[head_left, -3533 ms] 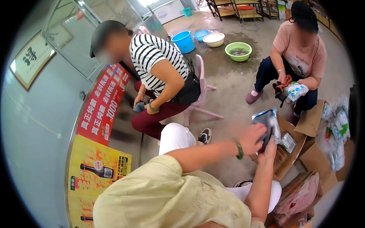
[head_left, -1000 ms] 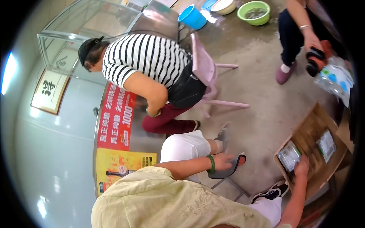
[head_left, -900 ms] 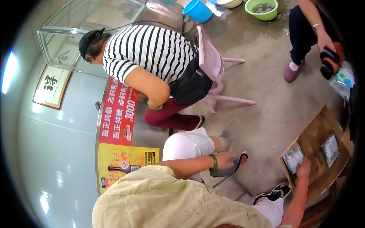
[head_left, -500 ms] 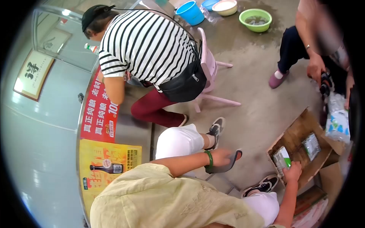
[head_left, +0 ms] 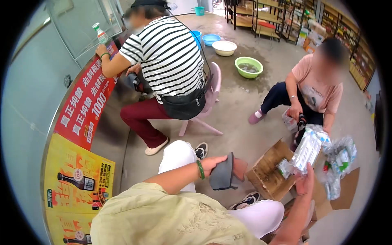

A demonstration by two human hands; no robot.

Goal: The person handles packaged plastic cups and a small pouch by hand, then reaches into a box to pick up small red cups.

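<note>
My left hand point(head_left: 211, 164), with a green bangle at the wrist, is closed on the edge of a dark grey flat pouch-like piece point(head_left: 222, 173) that shows a reddish-brown inside. Above the right side of an open cardboard box point(head_left: 261, 171), my right hand point(head_left: 304, 183) grips the lower end of a clear-plastic-wrapped white packet point(head_left: 306, 152). Inside the box lies another plastic-wrapped packet point(head_left: 283, 168). Across from me, a seated person in a pink shirt point(head_left: 316, 79) holds a dark tool point(head_left: 301, 120); their other hand is close behind my packet, beside blue-and-white plastic.
Crumpled plastic packets point(head_left: 341, 157) and a cardboard flap point(head_left: 347, 190) lie right of the box. A person in a striped shirt point(head_left: 171, 53) sits on a pink chair point(head_left: 210, 98) at the left. Basins, including a green one point(head_left: 249, 67), stand on the wet floor.
My right hand has come up out of the box with a packet and moved toward the person opposite. My left hand has shifted left with the grey piece. The view has tilted upward.
</note>
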